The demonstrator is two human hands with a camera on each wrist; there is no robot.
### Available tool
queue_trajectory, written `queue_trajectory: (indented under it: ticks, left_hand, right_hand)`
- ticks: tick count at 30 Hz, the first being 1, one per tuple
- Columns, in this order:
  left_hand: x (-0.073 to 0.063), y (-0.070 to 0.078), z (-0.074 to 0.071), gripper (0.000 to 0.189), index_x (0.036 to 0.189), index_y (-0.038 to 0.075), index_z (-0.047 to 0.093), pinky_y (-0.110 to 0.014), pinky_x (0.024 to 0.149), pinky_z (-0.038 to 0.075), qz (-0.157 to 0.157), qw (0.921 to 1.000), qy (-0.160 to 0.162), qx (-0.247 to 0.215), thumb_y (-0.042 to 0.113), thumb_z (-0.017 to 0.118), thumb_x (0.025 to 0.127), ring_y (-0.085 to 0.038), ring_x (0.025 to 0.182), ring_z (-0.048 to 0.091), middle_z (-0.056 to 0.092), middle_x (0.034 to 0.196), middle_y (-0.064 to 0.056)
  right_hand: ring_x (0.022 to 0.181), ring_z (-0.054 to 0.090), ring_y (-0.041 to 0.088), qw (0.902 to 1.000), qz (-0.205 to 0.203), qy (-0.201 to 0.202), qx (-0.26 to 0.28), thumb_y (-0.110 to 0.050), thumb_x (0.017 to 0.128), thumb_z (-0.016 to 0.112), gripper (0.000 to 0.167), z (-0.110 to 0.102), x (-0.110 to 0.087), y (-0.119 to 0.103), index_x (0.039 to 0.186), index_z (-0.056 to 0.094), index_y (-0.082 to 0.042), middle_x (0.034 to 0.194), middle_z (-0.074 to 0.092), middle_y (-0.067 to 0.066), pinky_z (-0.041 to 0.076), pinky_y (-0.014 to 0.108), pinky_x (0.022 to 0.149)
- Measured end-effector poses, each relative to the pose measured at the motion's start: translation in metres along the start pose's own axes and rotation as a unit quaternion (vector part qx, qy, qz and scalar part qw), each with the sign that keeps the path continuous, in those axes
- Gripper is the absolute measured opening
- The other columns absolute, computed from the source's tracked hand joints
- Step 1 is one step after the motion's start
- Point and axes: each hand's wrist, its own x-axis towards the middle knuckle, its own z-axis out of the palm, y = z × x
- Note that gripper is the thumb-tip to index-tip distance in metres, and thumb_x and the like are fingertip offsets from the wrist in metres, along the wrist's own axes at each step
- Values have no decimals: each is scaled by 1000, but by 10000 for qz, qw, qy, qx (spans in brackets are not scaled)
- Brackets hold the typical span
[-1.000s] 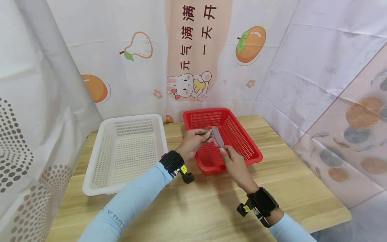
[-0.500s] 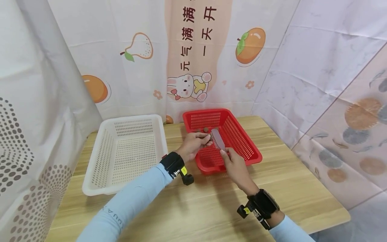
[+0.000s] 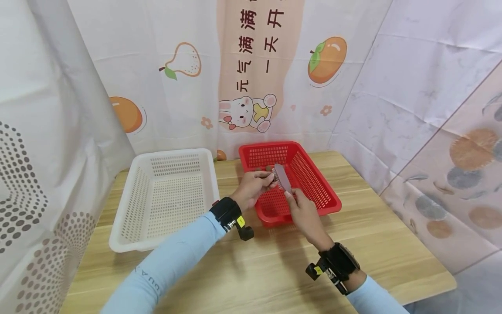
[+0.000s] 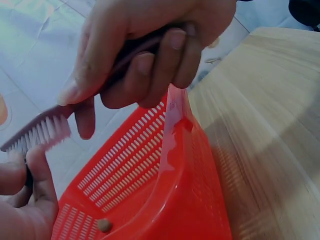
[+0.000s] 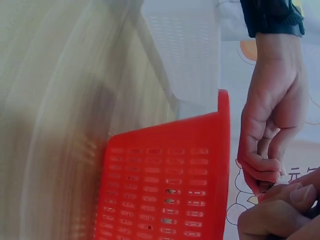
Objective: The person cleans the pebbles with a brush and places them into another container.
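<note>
In the head view my right hand (image 3: 307, 216) grips the handle of a mauve brush (image 3: 283, 176). Its pale bristles (image 4: 45, 131) face my left hand (image 3: 252, 188). That hand pinches a small dark thing (image 4: 28, 176), mostly hidden by the fingertips, so its kind cannot be told. The bristles touch or nearly touch these fingertips. Both hands are above the red basket (image 3: 321, 187). Small round brown pieces (image 3: 268, 168) lie at the basket's far end, and one brown piece (image 4: 104, 225) shows inside it in the left wrist view.
A white basket (image 3: 172, 200) stands left of the red one on the wooden table (image 3: 392, 244). Printed curtains (image 3: 188, 109) hang right behind the table and along its sides. The table's right edge lies beyond my right forearm.
The brush shifts slightly back and forth by my left fingertips, its head dipping and then lifting again. Both hands stay over the red basket and keep their holds.
</note>
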Motion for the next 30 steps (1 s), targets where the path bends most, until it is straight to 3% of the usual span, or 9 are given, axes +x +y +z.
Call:
queue_trajectory:
  ticks: [7,12,16,19,24,30]
  left_hand:
    - [1,-1,-2,25,123,-4,70,-27,86,56,163,9996,230,-12,6,66,100,-16,86,66,69,105,-14]
    - [-1,-7,0,28,125,-1,71,-29,85,56,162,9974,-90,692,11,69,100,-14,83,67,71,103,-9]
    - [-2,-10,3,28,125,1,71,-38,93,56,247,9940,-237,1042,13,69,100,-15,85,68,72,108,-11]
    - [-1,-11,4,30,127,2,71,-42,98,54,348,9898,-283,1349,15,69,100,-18,93,70,72,114,-13]
    - [-1,-10,3,37,135,5,67,-36,95,55,392,9794,-428,1935,16,69,100,-27,110,69,73,116,-9]
    - [0,-7,5,30,130,2,70,-32,87,57,638,9828,-5,1735,10,67,100,-29,105,70,74,109,-10]
  right_hand:
    - [60,43,15,9997,-123,23,-208,-29,112,47,33,1,-5,3,126,57,-1,76,47,5,35,28,52]
    - [61,44,16,9994,-189,189,-223,-28,112,46,32,-3,-3,4,124,58,-1,76,48,6,36,28,53]
    - [61,43,16,9997,-130,153,-157,-30,112,45,35,-6,-1,4,124,57,0,77,47,6,34,28,52]
    - [61,42,17,9999,-57,125,-71,-32,112,44,36,-9,0,3,125,56,0,78,47,7,34,28,52]
    - [60,41,17,9999,29,101,46,-33,112,44,36,-8,1,6,126,56,-2,79,46,7,34,28,52]
    - [62,41,17,9998,55,118,145,-33,112,45,35,-6,-1,8,124,57,-3,79,45,7,35,28,53]
